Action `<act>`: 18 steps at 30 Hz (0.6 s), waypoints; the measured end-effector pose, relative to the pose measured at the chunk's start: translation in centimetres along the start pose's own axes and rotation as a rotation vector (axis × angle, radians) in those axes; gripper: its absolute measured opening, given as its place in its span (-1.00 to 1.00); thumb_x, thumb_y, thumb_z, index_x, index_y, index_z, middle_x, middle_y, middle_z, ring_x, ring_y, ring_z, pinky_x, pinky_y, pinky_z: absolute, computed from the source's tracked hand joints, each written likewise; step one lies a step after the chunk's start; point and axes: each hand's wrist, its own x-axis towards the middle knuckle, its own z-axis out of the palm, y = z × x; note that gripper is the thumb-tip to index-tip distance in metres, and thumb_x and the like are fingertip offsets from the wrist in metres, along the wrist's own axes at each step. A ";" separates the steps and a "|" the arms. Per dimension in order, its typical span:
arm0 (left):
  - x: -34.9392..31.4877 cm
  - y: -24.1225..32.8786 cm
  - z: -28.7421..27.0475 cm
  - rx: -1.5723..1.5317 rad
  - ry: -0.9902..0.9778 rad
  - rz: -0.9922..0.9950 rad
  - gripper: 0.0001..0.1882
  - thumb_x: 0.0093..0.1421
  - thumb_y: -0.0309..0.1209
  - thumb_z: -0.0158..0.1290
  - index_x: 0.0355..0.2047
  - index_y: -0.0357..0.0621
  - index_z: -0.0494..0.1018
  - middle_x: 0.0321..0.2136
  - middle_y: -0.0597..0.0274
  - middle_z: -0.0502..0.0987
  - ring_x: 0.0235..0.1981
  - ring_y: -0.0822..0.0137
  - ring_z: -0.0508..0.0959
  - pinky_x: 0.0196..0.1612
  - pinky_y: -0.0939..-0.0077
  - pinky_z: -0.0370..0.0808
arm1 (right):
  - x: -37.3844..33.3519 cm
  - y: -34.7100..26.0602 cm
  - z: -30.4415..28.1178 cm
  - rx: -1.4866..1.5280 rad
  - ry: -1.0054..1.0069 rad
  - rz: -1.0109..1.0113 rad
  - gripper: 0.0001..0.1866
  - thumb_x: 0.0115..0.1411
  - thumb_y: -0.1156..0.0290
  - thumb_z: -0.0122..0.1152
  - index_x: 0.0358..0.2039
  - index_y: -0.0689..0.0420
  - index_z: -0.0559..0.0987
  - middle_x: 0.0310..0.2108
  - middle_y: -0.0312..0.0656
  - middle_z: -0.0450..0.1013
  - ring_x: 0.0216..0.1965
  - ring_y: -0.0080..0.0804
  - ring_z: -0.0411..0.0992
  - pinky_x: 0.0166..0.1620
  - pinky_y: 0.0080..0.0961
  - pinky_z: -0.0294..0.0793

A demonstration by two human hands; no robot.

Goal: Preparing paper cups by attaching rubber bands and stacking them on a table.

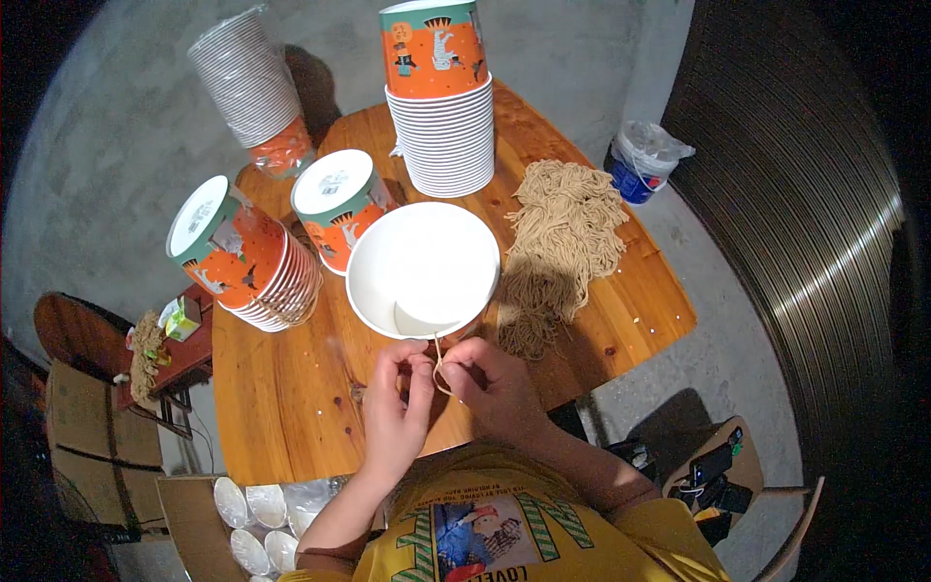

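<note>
Just past my hands a round paper bucket (422, 257) stands with its white open mouth facing up. At its near rim my left hand (400, 393) and my right hand (497, 390) are close together, fingertips pinching a thin beige cord (439, 351). A small loop of the cord hangs between the fingers. Part of the cord meets the rim; whether it passes through the wall I cannot tell. Right of the bucket lies a heap of beige cords (572, 228), partly in shadow.
Behind stands a tall stack of orange-printed buckets (441, 136). An upside-down bucket (335, 194) and a tilted stack with cords (242, 252) are at left, a wrapped stack (247, 82) beyond. A carton of buckets (199, 524) sits below; a blue bin (640, 165) stands right.
</note>
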 end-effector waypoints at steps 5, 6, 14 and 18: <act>1.7 1.7 -1.4 0.646 0.082 0.418 -0.69 0.06 -0.53 0.04 -0.13 -0.14 0.40 -0.26 0.06 0.35 -0.17 0.13 0.34 -0.08 0.26 0.26 | 0.1 0.0 -0.1 -0.057 0.004 -0.099 -0.93 0.17 0.46 0.13 -0.36 0.16 0.46 -0.59 -0.39 0.32 -0.55 -0.73 0.22 -0.48 -0.68 0.28; 2.3 2.1 -1.6 0.713 0.043 0.420 -0.65 0.01 -0.53 0.06 -0.13 -0.12 0.41 -0.21 0.03 0.32 -0.11 0.06 0.30 -0.04 0.17 0.20 | 0.1 0.0 -0.1 -0.057 0.004 -0.099 -0.93 0.17 0.46 0.13 -0.36 0.16 0.46 -0.59 -0.39 0.32 -0.55 -0.73 0.22 -0.48 -0.68 0.28; 5.5 2.2 -2.7 0.577 -0.293 0.422 -0.82 -0.02 -0.52 0.06 -0.34 -0.10 0.43 -0.32 0.21 0.38 -0.08 0.18 0.32 0.10 0.19 0.05 | 0.6 0.6 0.0 -0.132 0.108 -0.170 -0.93 0.16 0.47 0.13 -0.34 0.16 0.46 -0.59 -0.32 0.35 -0.57 -0.71 0.26 -0.48 -0.65 0.32; 5.6 2.2 -2.7 0.570 -0.310 0.405 -0.83 -0.01 -0.52 0.07 -0.35 -0.09 0.40 -0.35 0.21 0.38 -0.11 0.20 0.35 0.15 0.19 0.01 | 0.7 0.2 -0.5 -0.097 0.100 -0.110 -0.93 0.17 0.47 0.12 -0.34 0.17 0.46 -0.59 -0.35 0.36 -0.55 -0.72 0.26 -0.47 -0.66 0.32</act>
